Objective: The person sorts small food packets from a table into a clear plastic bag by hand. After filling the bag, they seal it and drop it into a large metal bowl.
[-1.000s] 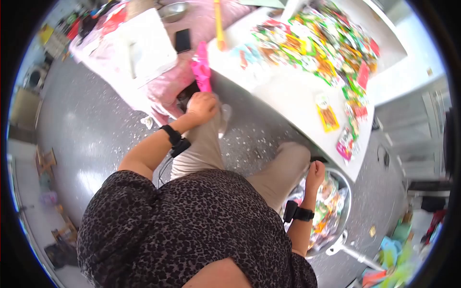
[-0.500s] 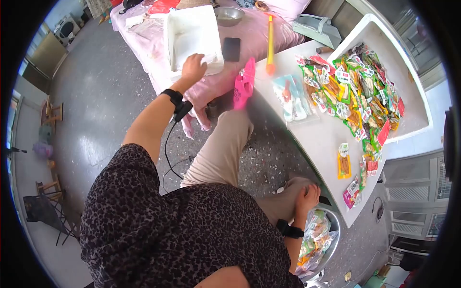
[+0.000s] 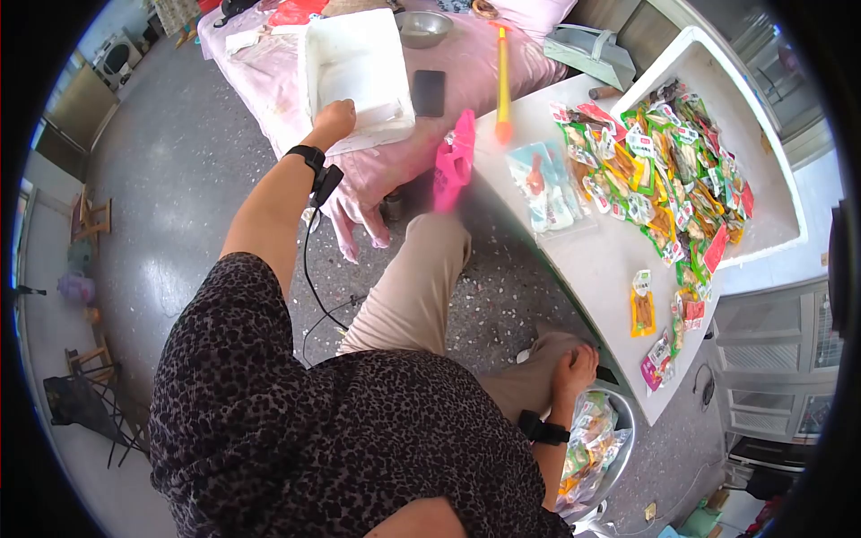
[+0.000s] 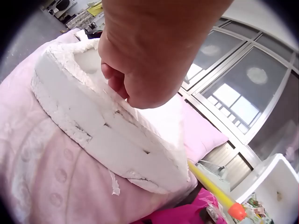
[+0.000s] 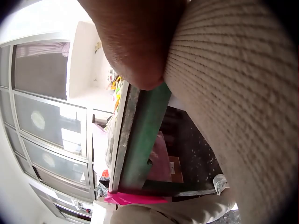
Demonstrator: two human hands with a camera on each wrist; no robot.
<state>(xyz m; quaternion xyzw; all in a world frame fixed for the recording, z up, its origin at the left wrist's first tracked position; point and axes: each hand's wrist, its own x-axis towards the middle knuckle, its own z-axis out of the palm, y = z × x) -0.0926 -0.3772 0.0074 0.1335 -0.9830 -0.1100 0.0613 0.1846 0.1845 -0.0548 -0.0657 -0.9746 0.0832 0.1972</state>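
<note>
In the head view my left hand (image 3: 334, 124) grips the near rim of a white foam box (image 3: 395, 121) on the pink-covered bed. The left wrist view shows the fingers of that hand (image 4: 117, 81) curled over the box's chipped foam rim (image 4: 100, 121). The box's inside looks bare white in the head view. My right hand (image 3: 574, 369) rests on my right knee, fingers loosely bent and holding nothing. Below that hand stands a metal basin (image 3: 625, 448) with bagged snack packets (image 3: 587, 448). In the right wrist view the hand (image 5: 140, 56) lies against the ribbed trouser leg (image 5: 233, 84).
A white table (image 3: 592, 269) stands to the right, with a large white bin (image 3: 789, 197) tipped on it and many snack packets (image 3: 682, 161) spilling out. A clear bag (image 3: 547, 193), a yellow stick (image 3: 504, 85) and a pink bag (image 3: 455, 161) lie nearer. A phone (image 3: 429, 93) and metal bowl (image 3: 423, 30) are on the bed.
My left hand has gone from my left knee to the foam box and closed on its rim. The right hand has come down onto the right knee. The view has shifted.
</note>
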